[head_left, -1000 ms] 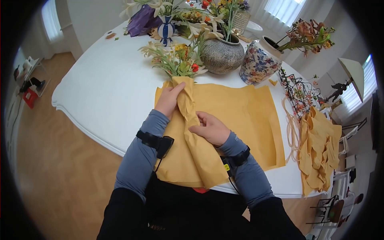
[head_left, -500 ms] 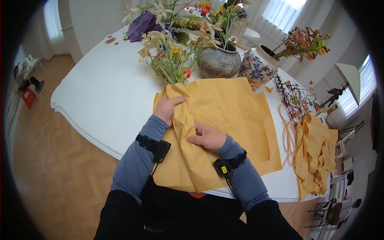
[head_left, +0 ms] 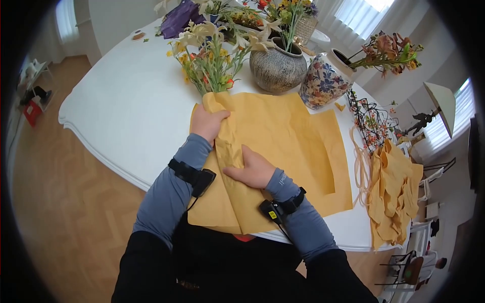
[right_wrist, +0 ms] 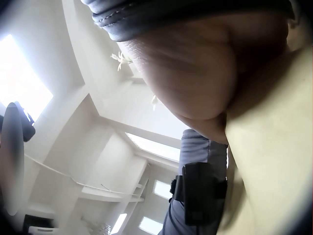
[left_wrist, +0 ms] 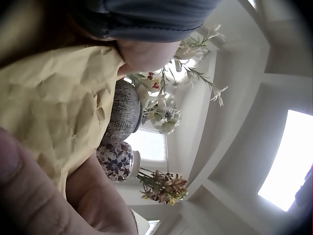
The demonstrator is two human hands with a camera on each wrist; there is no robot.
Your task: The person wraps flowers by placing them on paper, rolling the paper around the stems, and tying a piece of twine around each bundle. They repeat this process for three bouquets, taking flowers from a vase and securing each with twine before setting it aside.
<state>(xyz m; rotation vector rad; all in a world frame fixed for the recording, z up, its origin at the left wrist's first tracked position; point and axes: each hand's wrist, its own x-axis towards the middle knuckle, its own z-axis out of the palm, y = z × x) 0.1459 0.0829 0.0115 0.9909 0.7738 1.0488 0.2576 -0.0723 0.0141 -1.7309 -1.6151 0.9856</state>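
Note:
A bouquet (head_left: 209,63) of artificial white, yellow and red flowers sticks out of the top of yellow wrapping paper (head_left: 283,131), which is folded round its stems. Just below the blooms, my left hand (head_left: 206,122) grips the gathered paper, thumb across the front. Lower down, my right hand (head_left: 254,169) holds the folded-over layer, thumb on top and most other fingers hidden. Creased paper fills the left of the left wrist view, beside the right hand's thumb and fingers. In the right wrist view the heel of the right hand (right_wrist: 195,78) lies against the smooth paper.
Behind the bouquet stand a grey textured vase (head_left: 278,68) and a floral-patterned vase (head_left: 323,83). Purple wrapping (head_left: 181,20) lies at the back. To the right are berry branches (head_left: 371,123), beige ribbon (head_left: 359,161) and crumpled yellow paper (head_left: 394,194) at the white table's (head_left: 111,116) edge.
My right hand has moved left over the paper, bringing the folded layer across toward the left hand. The bouquet has shifted slightly left, the left hand keeping its grip.

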